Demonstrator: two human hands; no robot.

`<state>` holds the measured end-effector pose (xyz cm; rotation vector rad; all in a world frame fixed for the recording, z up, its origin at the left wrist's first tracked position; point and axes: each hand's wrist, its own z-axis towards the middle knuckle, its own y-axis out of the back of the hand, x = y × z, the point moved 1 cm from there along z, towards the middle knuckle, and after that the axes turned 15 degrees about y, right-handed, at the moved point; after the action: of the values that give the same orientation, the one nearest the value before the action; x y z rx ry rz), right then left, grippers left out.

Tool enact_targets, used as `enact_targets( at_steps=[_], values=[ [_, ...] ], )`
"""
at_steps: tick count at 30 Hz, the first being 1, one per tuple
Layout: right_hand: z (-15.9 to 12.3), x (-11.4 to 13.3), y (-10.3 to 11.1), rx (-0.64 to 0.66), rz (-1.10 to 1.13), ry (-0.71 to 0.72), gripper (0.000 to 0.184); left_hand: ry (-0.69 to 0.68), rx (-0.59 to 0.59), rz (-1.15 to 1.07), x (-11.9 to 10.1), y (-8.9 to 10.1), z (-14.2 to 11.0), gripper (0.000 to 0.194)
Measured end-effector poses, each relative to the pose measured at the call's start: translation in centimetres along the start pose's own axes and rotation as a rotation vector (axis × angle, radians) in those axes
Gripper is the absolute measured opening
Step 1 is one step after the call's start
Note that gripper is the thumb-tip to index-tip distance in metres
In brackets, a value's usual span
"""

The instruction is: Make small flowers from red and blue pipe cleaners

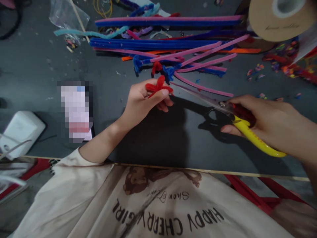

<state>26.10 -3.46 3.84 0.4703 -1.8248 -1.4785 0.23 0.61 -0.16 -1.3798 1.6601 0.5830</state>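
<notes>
My left hand (148, 96) pinches a red pipe-cleaner flower (159, 85) between thumb and fingers, its looped petals facing up. Wrapped around yellow-and-dark-red handles, my right hand (267, 122) grips a pair of scissors (215, 104). The blades point left and their tips end close to the red flower; whether they touch it I cannot tell. Just beyond the flower lie a small red curl of pipe cleaner (156, 67) and blue twisted pieces (169, 71) with pink stems (205, 87) running to the right.
Bundles of blue pipe cleaners (148, 43) and pink ones (168, 19) lie across the back. A large ribbon spool (262, 19) stands at back right, near colourful scraps (284, 62). On the left are a phone (76, 112), a white charger block (22, 132) and a plastic bag (66, 15).
</notes>
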Motion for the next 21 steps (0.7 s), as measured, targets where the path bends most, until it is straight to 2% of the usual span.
enact_targets(
  at_steps=[3,7,10,14,21],
  values=[
    [-0.4,-0.1,0.3,0.013,-0.013,-0.057,0.061,-0.023,-0.025,-0.055,-0.2,-0.1,0.1,0.009],
    [-1.2,-0.2,0.2,0.019,-0.128,0.000,0.064,-0.013,-0.066,-0.117,-0.3,0.0,0.2,0.019],
    [-1.5,-0.2,-0.1,0.028,-0.137,0.027,0.064,0.019,-0.014,-0.193,0.0,0.1,0.4,0.030],
    [-1.2,-0.2,-0.3,0.031,-0.128,0.036,0.064,0.080,0.060,-0.223,0.1,0.2,0.5,0.028],
    [-0.3,-0.1,-0.3,0.030,-0.083,0.062,0.065,0.104,0.051,-0.180,-0.1,0.1,0.5,0.027]
  ],
)
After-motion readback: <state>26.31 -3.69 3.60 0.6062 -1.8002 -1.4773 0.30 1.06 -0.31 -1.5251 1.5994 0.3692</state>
